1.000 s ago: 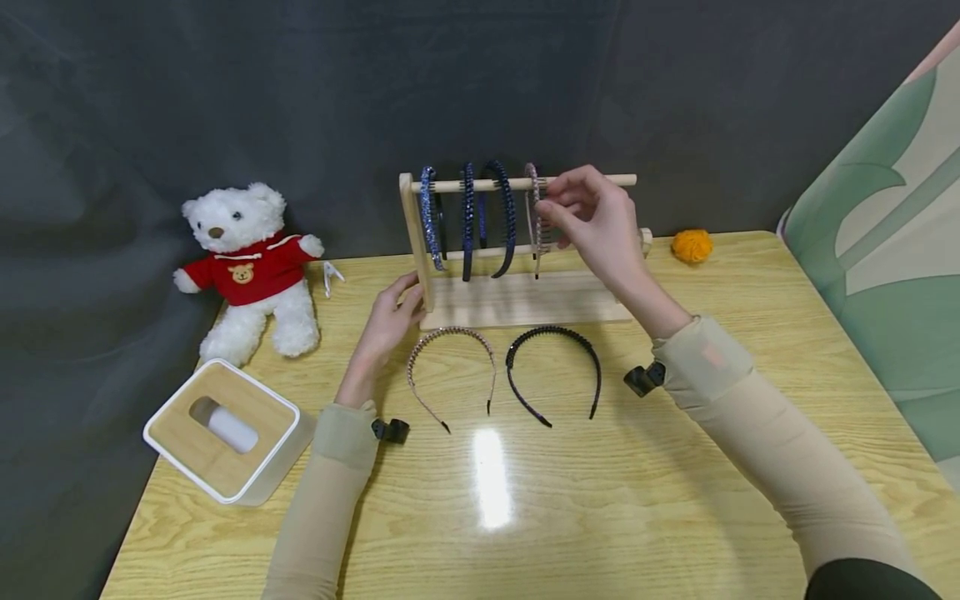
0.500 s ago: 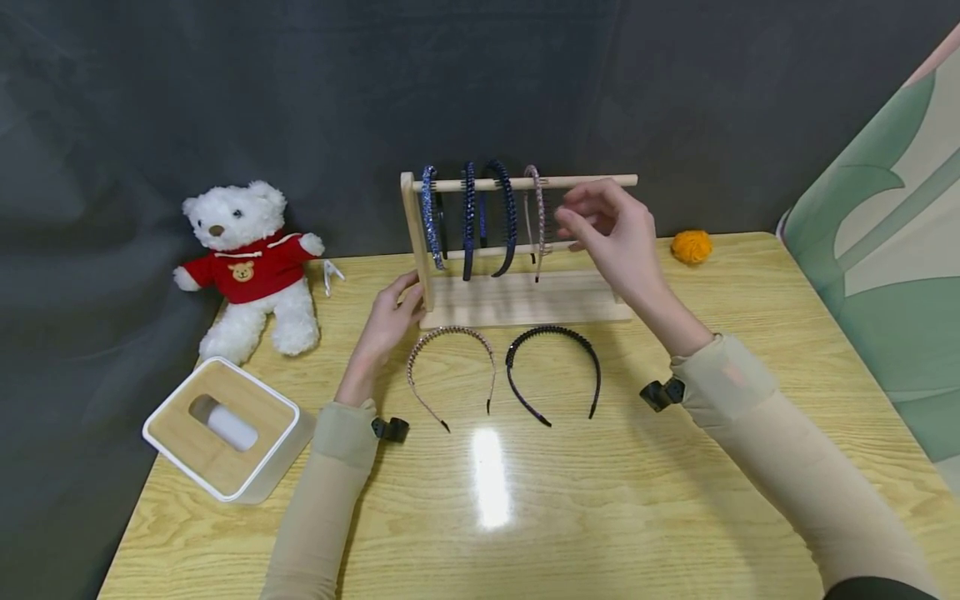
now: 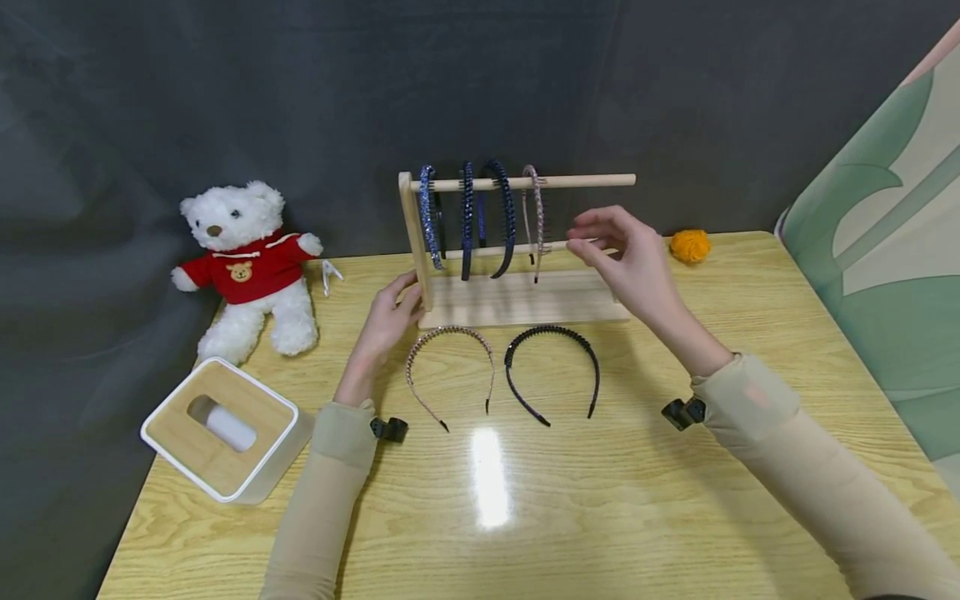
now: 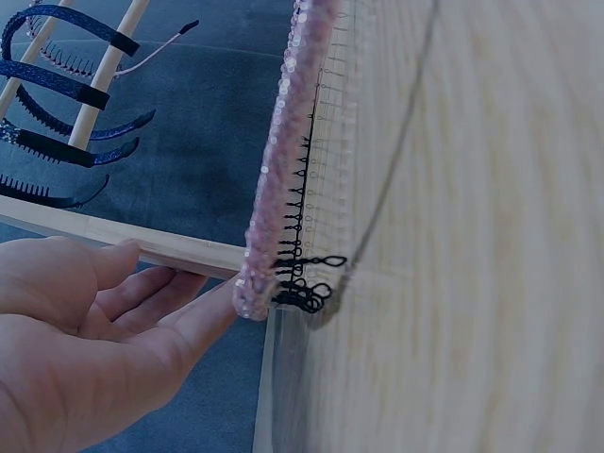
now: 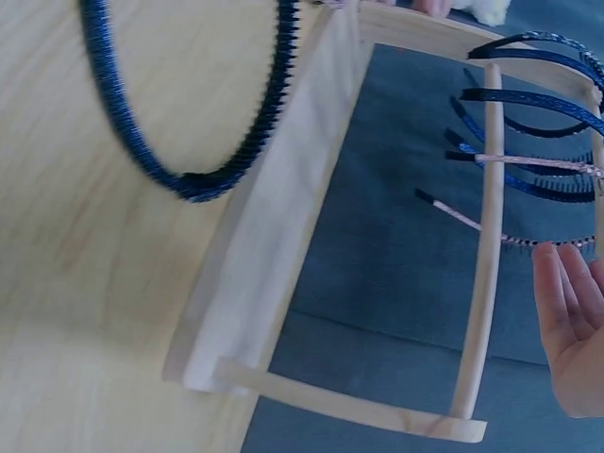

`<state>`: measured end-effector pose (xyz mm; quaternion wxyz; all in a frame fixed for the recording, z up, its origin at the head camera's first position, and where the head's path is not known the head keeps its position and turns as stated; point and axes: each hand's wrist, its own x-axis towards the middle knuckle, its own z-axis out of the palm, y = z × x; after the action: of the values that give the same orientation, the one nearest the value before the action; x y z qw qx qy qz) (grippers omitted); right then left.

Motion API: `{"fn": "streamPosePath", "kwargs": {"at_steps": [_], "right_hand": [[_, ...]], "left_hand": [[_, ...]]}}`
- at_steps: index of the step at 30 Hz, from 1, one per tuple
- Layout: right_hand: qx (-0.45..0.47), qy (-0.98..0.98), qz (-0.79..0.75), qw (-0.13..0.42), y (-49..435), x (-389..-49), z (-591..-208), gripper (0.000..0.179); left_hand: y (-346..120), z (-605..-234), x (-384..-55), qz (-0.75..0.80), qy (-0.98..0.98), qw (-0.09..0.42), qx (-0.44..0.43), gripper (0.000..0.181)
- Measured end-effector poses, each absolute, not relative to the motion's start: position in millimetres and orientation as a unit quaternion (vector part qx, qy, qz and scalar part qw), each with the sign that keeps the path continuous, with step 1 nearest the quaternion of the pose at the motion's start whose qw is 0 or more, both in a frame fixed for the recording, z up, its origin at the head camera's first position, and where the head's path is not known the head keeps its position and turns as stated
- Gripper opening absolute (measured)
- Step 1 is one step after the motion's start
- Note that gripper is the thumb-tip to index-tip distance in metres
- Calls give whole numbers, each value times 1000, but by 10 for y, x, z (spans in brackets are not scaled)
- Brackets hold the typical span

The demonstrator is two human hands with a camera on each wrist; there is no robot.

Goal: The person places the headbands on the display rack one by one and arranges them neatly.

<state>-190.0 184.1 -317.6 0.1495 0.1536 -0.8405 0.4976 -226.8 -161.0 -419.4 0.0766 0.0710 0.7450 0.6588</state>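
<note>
A wooden rack (image 3: 525,312) stands at the back of the table. From its upper rod hang a sparkly light-blue headband (image 3: 429,218), darker blue headbands (image 3: 467,221) and a pink braided headband (image 3: 537,208). My left hand (image 3: 392,312) rests against the rack's left upright, thumb and fingertips at the wood. My right hand (image 3: 628,260) is in the air right of the pink headband, fingers loosely bent with nothing between them. On the table before the rack lie a pink beaded headband (image 3: 412,358) and a black headband (image 3: 597,367), both with their ends toward me.
A white teddy bear (image 3: 247,275) in a red sweater sits at the back left, a small white clip (image 3: 327,275) beside it. A tissue box (image 3: 277,458) with a wooden lid stands nearer on the left. An orange pompom (image 3: 690,246) lies behind my right hand.
My right hand has let go of the pink headband on the rod and moved right and down from it. The left hand stays at the upright.
</note>
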Motion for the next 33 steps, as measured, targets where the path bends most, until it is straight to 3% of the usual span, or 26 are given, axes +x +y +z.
{"fn": "streamPosePath", "kwargs": {"at_steps": [8, 21, 33], "right_hand": [[157, -873, 447, 114, 1939, -1851, -3361, 33], [170, -881, 441, -14, 2004, -1819, -3666, 41], [216, -893, 394, -13, 2018, -1803, -3949, 37]], "left_hand": [[-1613, -4183, -2261, 662, 743, 80, 69, 48], [-1611, -4190, -2271, 663, 742, 80, 66, 48], [-1611, -4198, -2272, 663, 741, 78, 69, 48]]}}
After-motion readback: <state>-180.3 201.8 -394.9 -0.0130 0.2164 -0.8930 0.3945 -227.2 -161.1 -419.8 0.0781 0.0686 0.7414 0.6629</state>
